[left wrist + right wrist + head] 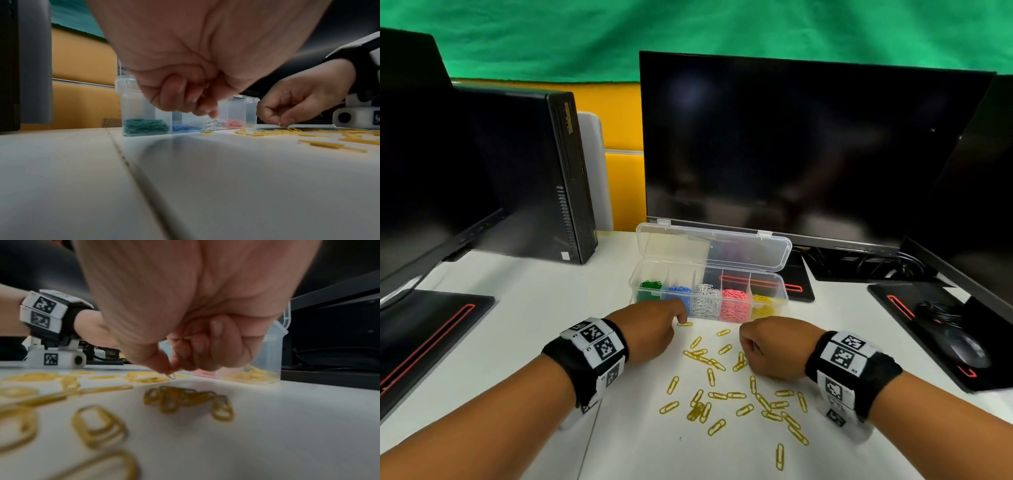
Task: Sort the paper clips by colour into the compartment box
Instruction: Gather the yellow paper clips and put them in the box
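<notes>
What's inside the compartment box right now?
The compartment box holds green, blue, white, pink and yellow clips, one colour per compartment. The left hand hides the blue compartment's front.

white desk [524,308]. dark monitor [808,144] centre back, two more at left [424,164] and right [976,192] edges. black pc tower [534,171] back left. black mouse [969,349] right. green backdrop [688,31].

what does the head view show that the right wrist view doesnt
Only the head view shows the green, blue and white clips in the compartment box, and its open lid. Only the right wrist view shows the right hand pinching a yellow clip. Both show loose yellow clips on the table.
</notes>
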### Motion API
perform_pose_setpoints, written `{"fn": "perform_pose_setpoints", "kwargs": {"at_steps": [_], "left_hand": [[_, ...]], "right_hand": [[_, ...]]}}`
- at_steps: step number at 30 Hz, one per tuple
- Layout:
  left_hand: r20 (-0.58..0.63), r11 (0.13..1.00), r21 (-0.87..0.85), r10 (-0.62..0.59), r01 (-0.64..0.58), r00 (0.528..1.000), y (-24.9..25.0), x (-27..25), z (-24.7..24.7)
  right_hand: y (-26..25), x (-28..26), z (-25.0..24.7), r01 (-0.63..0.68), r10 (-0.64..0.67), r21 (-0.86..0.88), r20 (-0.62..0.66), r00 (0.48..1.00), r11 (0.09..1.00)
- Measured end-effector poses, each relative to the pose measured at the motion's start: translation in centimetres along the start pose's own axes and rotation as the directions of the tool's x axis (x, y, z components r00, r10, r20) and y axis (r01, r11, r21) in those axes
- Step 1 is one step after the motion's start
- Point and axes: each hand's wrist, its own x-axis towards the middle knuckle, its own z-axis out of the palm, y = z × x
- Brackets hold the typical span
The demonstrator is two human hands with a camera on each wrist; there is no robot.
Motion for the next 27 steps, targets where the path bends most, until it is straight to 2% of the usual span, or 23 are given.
{"fn": "perform_pose_setpoints", "kwargs": {"at_steps": [3,6,7,10,13,14,15,16,17,18,19,20,21,23,27], "left_hand": [[0.060,0.999,0.032,0.016,-0.018,0.998,0.2,0.0,-0.2],[0.154,0.994,0.101,0.015,-0.031,0.988,0.0,0.1,0.0],[0.150,0.995,0.094,-0.002,-0.012,0.989,-0.4,-0.1,0.1],[0.083,0.997,0.076,-0.006,0.000,0.997,-0.3,-0.1,-0.2],[0.076,0.996,0.084,-0.013,0.006,0.997,-0.2,-0.1,-0.3],[0.078,0.995,0.103,-0.015,0.007,0.997,-0.3,-0.1,-0.2],[0.083,0.993,0.119,-0.019,0.009,0.996,-0.3,-0.1,0.0],[0.095,0.992,0.127,-0.028,0.016,0.995,-0.2,-0.1,0.0],[0.106,0.992,0.124,-0.040,0.027,0.994,-0.1,-0.1,0.0],[0.112,0.993,0.111,-0.049,0.037,0.992,0.1,-0.1,-0.2],[0.105,0.995,0.089,-0.051,0.042,0.993,0.2,-0.2,-0.4],[0.091,0.997,0.069,-0.052,0.046,0.994,0.4,-0.2,-0.6],[0.073,0.997,0.056,-0.051,0.047,0.996,0.4,-0.2,-0.6],[0.047,0.998,0.044,-0.038,0.035,0.998,0.5,-0.1,-0.6],[0.111,1.000,0.021,0.002,-0.004,0.994,0.4,0.2,-0.3]], "right_hand": [[-0.4,0.3,-0.8,-0.030,0.034,0.231,-0.015,0.999,0.972],[-0.8,0.1,-1.8,-0.013,0.074,0.534,-0.092,0.993,0.845],[-1.3,0.5,-2.1,-0.029,0.086,0.646,-0.056,0.995,0.763],[-1.5,1.0,-2.0,-0.112,0.102,0.898,0.075,0.992,0.426],[-1.5,1.3,-1.9,-0.125,0.048,0.989,0.122,0.991,0.075],[-1.6,1.4,-2.0,-0.125,0.043,0.992,0.124,0.991,0.024],[-1.8,1.5,-2.3,-0.128,0.053,0.990,0.125,0.991,0.052],[-2.0,1.6,-2.4,-0.124,0.084,0.970,0.109,0.991,0.210],[-2.2,1.6,-2.5,-0.113,0.115,0.867,0.065,0.991,0.486],[-2.2,1.8,-2.5,-0.095,0.119,0.638,0.006,0.993,0.764],[-2.2,2.0,-2.2,-0.069,0.087,0.375,-0.029,0.996,0.925],[-2.2,2.1,-1.9,-0.064,0.070,0.193,-0.025,0.997,0.979],[-2.3,2.1,-1.5,-0.077,0.079,0.105,-0.021,0.997,0.992],[-2.4,2.2,-0.8,-0.075,0.076,0.066,-0.013,0.997,0.995],[-2.2,2.3,-0.6,-0.076,0.070,0.103,0.059,0.996,0.992]]}}
